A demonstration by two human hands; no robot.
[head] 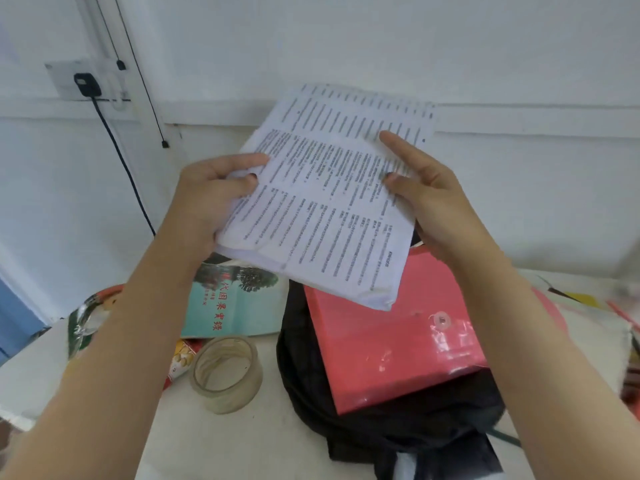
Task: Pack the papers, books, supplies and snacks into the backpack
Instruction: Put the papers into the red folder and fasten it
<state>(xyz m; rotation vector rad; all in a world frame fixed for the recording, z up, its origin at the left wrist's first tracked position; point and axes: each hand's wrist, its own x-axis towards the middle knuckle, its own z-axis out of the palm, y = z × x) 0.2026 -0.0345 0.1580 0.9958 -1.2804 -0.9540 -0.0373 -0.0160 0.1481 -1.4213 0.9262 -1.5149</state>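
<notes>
I hold a stack of printed papers (332, 188) up over the table. My left hand (214, 195) grips its left edge, with the thumb on top. My right hand (426, 188) holds the right edge, thumb on the page and forefinger stretched along it. Below the papers a red plastic folder (391, 341) with a snap button lies on a black backpack (381, 420). A teal book (239, 306) with red lettering lies left of the folder. A roll of clear tape (225, 374) stands in front of the book. Snack packets (181, 358) show behind my left forearm.
A shiny green snack bag (88, 320) lies at the table's left edge. The white table (242, 438) stands against a white wall. A black plug (86, 84) sits in a wall socket at upper left, its cable hanging down. Patterned cloth (588, 317) lies at the right.
</notes>
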